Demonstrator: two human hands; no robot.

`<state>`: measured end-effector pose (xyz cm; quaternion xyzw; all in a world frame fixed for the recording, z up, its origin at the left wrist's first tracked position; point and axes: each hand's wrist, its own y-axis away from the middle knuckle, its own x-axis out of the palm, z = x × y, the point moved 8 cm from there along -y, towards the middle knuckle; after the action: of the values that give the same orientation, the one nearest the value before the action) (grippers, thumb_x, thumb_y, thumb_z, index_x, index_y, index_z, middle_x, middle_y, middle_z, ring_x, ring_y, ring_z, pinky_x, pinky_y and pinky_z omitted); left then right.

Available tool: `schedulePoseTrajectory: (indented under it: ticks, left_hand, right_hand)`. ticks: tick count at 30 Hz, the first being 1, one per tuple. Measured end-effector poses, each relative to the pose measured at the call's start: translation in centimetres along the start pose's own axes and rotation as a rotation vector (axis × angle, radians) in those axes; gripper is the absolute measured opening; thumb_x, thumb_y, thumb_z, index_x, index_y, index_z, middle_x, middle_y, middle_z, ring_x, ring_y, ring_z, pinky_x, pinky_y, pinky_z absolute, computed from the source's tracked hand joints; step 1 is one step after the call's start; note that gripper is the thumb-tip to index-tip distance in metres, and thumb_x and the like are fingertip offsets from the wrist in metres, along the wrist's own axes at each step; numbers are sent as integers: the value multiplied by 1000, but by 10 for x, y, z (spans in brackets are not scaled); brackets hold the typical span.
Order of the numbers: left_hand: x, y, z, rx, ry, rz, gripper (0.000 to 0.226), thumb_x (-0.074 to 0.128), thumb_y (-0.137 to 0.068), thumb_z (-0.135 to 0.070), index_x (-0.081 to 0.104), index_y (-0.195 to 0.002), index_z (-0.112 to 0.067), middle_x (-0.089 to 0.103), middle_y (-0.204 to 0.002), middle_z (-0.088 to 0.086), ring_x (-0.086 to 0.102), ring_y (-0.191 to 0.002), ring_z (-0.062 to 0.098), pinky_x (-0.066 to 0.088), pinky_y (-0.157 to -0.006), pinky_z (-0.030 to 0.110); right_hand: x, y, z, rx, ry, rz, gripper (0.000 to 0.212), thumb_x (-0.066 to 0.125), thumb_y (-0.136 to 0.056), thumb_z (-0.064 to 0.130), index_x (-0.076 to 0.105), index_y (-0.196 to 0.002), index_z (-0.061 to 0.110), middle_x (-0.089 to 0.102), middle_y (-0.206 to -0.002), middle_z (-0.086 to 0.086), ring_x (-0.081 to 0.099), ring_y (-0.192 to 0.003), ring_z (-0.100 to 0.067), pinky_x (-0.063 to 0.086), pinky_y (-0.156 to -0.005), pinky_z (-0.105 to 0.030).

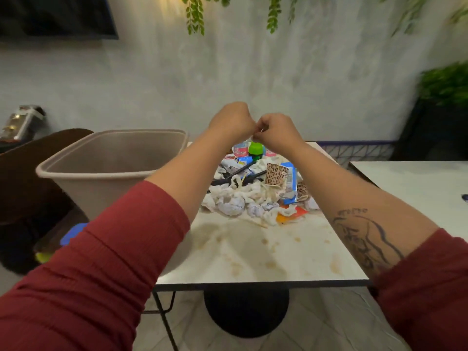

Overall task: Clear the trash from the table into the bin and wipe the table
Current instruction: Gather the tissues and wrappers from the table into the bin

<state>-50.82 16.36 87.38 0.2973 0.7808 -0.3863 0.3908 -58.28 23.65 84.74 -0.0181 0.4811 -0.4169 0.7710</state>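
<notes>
**A:** Head view, left first: one beige bin (96,196) stands just beside the left edge of the table (253,259). The part of its inside we can see shows no trash.

**B:** Next come our left hand (231,121) and right hand (277,131), knuckles touching, above the trash pile (243,198) on the table's far half. The fingers curl inward; whether they pinch anything we cannot tell.

**A:** What could go wrong?

**B:** We judge that a careless sweep toward the bin could topple the green-capped bottle (255,149). It could also roll crumpled tissues off the left edge, short of the rim. Wiping the brown stains (269,264) on the near half too early would drag them into the paper.

**A:** Counts?

**B:** One bin, two hands and one green-capped bottle. Two labelled containers (240,149) flank the bottle, and two leopard-print cups (274,174) sit toward the right edge. The tissue balls overlap too much to count. One second table (417,178) stands at far right.
</notes>
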Motion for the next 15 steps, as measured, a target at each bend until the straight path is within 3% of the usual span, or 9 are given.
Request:
schedulePoseTrajectory:
  ticks: [5, 9, 15]
  left_hand:
    - [68, 9, 15, -89, 5, 106, 19, 47, -90, -12, 59, -101, -3, 64, -105, 16, 59, -99, 32, 41, -71, 31]
    - [121, 21, 29, -136, 19, 179, 18, 48, -90, -14, 61, -97, -3, 64, -99, 14, 60, -95, 31, 43, -71, 33]
    - [193, 32, 37, -167, 2, 334, 19, 56, -90, -18, 60, -105, -8, 63, -108, 10, 59, -99, 27, 46, -77, 33]
  right_hand:
    - [28, 16, -62, 66, 44, 88, 8, 64, -77, 10, 64, -75, 17, 57, -67, 5, 54, -72, -16, 41, -58, -25]
    - [55, 27, -102, 95, 56, 174, 8, 62, -76, 8, 65, -77, 16, 60, -78, 2, 57, -78, -18, 50, -71, -32]
    - [80, 42, -149, 128, 96, 289, 13, 61, -76, 7, 61, -78, 19, 56, -71, 7, 62, -75, -20, 50, -66, -31]
